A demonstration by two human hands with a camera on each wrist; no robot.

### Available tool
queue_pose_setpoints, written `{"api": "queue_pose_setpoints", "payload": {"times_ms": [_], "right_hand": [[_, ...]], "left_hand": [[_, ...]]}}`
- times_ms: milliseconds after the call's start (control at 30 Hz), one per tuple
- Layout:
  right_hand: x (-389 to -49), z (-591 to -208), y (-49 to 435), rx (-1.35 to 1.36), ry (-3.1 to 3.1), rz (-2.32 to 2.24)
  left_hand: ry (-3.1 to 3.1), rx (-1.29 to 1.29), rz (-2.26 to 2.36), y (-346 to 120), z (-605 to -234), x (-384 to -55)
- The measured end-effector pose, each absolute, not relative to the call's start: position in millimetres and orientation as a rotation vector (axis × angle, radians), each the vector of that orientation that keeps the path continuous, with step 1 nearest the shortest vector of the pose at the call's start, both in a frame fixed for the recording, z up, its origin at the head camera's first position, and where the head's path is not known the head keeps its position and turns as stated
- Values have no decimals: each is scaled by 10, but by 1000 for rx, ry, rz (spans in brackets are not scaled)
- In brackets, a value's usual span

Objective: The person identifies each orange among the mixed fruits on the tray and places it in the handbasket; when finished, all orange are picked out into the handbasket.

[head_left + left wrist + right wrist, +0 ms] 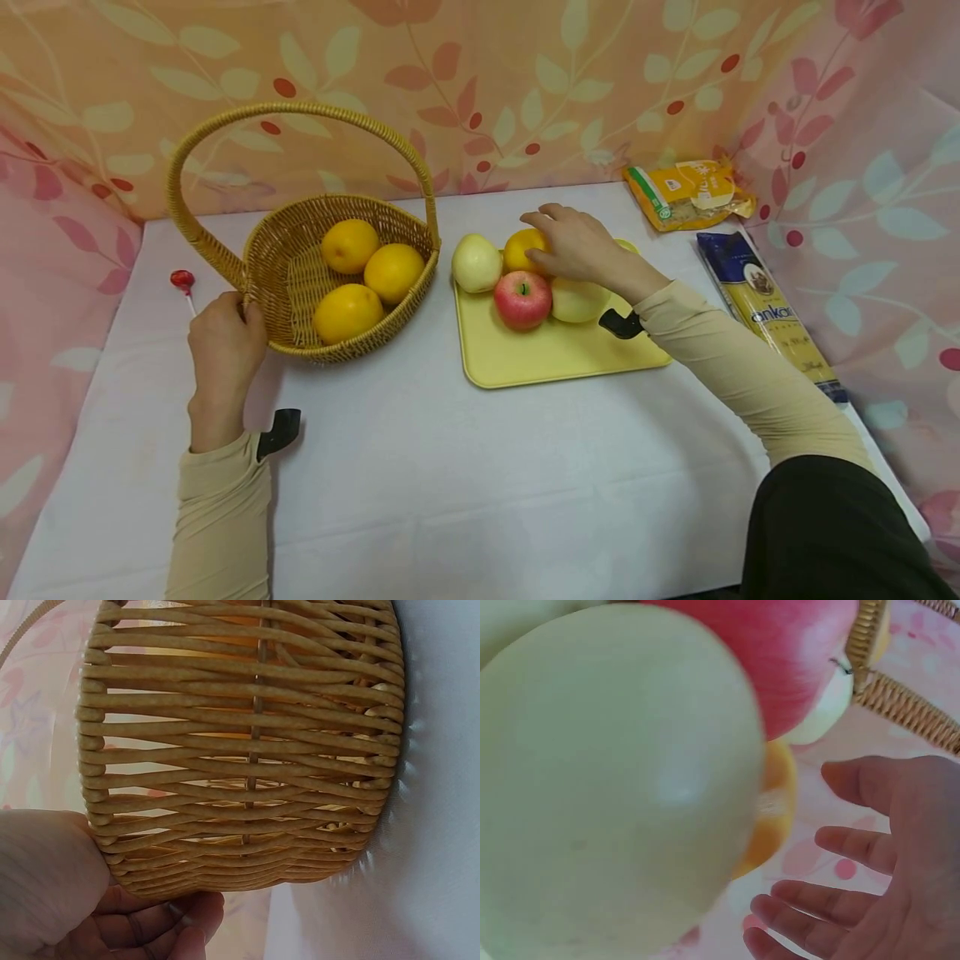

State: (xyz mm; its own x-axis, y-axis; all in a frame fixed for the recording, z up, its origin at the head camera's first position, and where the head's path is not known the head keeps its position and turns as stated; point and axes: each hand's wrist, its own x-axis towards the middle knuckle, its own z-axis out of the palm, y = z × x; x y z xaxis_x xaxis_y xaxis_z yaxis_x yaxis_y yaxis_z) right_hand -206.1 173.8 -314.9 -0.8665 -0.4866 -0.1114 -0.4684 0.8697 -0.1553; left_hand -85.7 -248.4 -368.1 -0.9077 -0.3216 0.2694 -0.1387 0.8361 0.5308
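Observation:
My left hand grips the near left rim of a wicker basket, thumb and fingers at its edge. The left wrist view shows the woven side close up beside that hand. Three oranges lie in the basket. Over a yellow tray, my right hand reaches above an orange, fingers spread and lightly bent. Around that orange sit a red apple and two pale green round fruits. The right wrist view has the hand just beside the fruit, gripping nothing.
A red lollipop lies left of the basket. At the right stand an orange food packet and a long blue and yellow packet. Floral curtains close off the back and sides of the white-covered table.

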Motion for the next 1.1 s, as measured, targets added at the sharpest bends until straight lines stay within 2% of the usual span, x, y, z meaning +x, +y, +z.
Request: {"api": "queue_pose_setpoints", "payload": {"times_ms": [1100], "right_hand": [[-2270, -3251, 1771, -731, 2665, -272]], "left_hand": [[-2652, 336, -748, -2489, -3684, -844]]}}
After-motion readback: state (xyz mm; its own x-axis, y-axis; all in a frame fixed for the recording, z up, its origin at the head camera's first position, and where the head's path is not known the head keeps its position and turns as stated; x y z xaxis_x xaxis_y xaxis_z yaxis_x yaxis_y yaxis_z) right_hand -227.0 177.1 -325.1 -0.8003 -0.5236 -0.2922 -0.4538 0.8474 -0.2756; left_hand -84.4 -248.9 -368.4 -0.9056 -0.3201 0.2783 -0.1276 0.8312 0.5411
